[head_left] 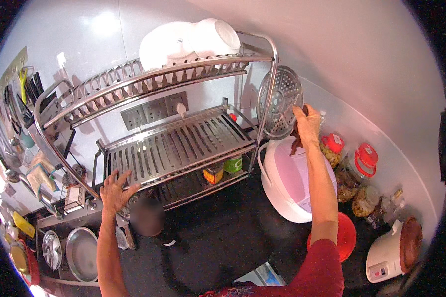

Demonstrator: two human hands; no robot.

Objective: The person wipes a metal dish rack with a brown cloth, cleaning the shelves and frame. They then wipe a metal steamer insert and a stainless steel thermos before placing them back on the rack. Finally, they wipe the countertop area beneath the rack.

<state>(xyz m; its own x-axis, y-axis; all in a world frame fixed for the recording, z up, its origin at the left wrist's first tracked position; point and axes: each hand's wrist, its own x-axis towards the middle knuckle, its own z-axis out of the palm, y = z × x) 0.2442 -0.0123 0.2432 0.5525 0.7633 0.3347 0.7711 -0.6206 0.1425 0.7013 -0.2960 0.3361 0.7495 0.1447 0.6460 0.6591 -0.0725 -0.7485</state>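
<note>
My left hand (115,193) rests with fingers spread at the near left edge of the steel dish rack's slatted shelf (183,138). My right hand (307,123) is raised at the rack's right end, its fingers closed on a dark brown, limp piece that looks like a cloth (296,141). Partly hidden by the hand, the cloth hangs down over the white and pink lidded appliance (277,173). Just left of my right hand, a round perforated metal steamer plate (281,99) stands upright against the rack's side post.
White bowls (168,44) sit on the top tier. Jars with red lids (366,156), a red basin (347,237) and a cream rice cooker (384,255) line the right. A knife (129,237) lies near the sink with a steel basin (82,253). Utensils (10,114) hang left.
</note>
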